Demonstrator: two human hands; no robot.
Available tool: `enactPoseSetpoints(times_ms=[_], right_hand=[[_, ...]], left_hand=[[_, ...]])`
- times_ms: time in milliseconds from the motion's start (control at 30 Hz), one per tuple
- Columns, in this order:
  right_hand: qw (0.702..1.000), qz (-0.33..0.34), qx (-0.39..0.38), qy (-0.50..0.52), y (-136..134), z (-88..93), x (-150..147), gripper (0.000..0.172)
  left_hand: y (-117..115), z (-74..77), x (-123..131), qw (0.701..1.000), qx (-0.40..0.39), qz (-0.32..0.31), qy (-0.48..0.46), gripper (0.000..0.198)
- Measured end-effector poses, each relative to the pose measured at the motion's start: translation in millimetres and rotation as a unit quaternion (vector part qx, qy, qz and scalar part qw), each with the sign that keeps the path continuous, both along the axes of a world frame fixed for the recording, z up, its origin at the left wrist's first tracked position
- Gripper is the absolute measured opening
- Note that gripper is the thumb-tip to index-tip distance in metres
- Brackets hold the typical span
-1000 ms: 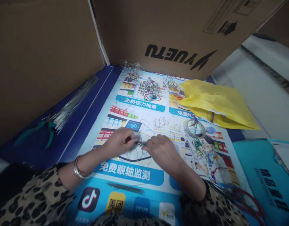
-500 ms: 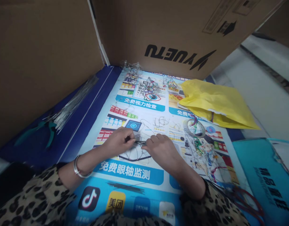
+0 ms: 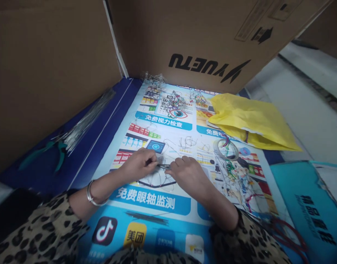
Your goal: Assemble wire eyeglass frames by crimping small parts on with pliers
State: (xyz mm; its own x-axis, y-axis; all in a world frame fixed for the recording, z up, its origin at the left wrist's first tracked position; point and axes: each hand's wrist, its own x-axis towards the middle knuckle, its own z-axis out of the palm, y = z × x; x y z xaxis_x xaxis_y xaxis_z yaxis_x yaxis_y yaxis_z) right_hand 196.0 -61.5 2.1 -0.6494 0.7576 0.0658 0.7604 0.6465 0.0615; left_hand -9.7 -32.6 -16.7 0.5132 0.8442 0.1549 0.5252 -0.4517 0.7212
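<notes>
My left hand [image 3: 141, 163] is closed in a pinch near the middle of the printed sheet, on a thin wire whose exact run is hard to follow. Facing it, my right hand [image 3: 189, 176] is wrapped round a slim metal tool [image 3: 165, 166]. The tool's narrow dark tip points left and reaches almost to my left fingertips; its handle is hidden in my palm, so I cannot tell its kind. Below both hands, loose thin wires [image 3: 157, 179] curl over the sheet. Short dark straight wires [image 3: 148, 218] lie nearer to me.
Green-handled pliers [image 3: 61, 156] and a bundle of straight wires [image 3: 88, 117] lie left. Tangled wire pieces [image 3: 175, 101] sit at the back. A tape roll [image 3: 234, 157], yellow bag [image 3: 256, 117], teal packet [image 3: 297, 198] and red loops [image 3: 291, 229] lie right. Cardboard [image 3: 146, 40] stands behind.
Both hands stay almost in place, still close together with the tool between them. The view has shifted very slightly.
</notes>
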Motion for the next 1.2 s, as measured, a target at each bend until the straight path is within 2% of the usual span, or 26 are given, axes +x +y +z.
enactPoseSetpoints(times_ms=[567, 1200], right_hand=[[1.000, -0.007, 0.008, 0.001, -0.7, -0.4, -1.5, 0.025], [1.000, 0.001, -0.004, 0.016, 1.7, -1.8, 0.5, 0.026]], left_hand=[[1.7, 0.6, -1.0, 1.000, 0.012, -0.017, 0.012, 0.010], [0.5, 0.7, -0.2, 0.992, 0.112, -0.060, 0.015, 0.012]])
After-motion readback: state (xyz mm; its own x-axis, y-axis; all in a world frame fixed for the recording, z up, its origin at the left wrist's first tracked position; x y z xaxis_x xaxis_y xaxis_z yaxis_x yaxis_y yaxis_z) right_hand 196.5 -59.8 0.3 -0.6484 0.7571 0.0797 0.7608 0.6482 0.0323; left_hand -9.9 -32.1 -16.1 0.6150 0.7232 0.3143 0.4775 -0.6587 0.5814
